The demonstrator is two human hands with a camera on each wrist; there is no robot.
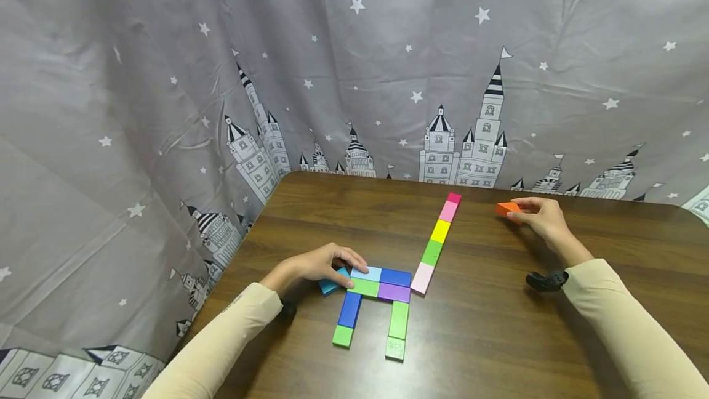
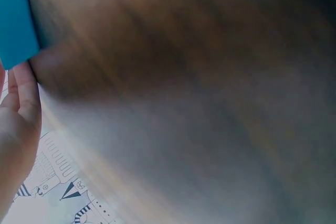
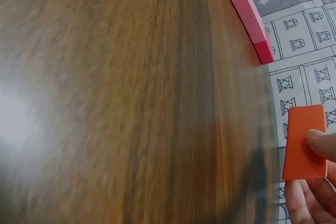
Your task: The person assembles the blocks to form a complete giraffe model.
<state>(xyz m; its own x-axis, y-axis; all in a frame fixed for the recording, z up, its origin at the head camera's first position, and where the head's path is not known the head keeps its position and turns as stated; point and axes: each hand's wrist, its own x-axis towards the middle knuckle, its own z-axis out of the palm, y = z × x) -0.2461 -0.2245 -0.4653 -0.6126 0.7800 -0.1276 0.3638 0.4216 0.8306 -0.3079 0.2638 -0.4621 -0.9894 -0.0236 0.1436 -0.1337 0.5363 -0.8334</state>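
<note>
My right hand [image 1: 545, 219] pinches an orange rectangular block [image 3: 300, 156] between thumb and fingers, near the table's far edge. My left hand [image 1: 317, 262] rests its thumb and fingertips at the left end of the flat block figure, on a light-blue block [image 1: 370, 274] and a green block [image 1: 365, 289]. A teal block [image 1: 328, 287] lies slanted under this hand, partly covered by the thumb. Beside these two are a dark-blue block [image 1: 396, 277] and a purple block [image 1: 394, 292]. Two short columns extend downward, including a blue block [image 1: 349, 310] and a green block [image 1: 399, 320].
A slanted row runs up from the figure's right end: a pale-pink block [image 1: 423, 279], green block [image 1: 432, 253], yellow block [image 1: 440, 231], pink block [image 1: 448, 210] and red block [image 1: 454, 197]. The wooden table [image 1: 498, 337] meets a grey castle-print curtain [image 1: 388, 79].
</note>
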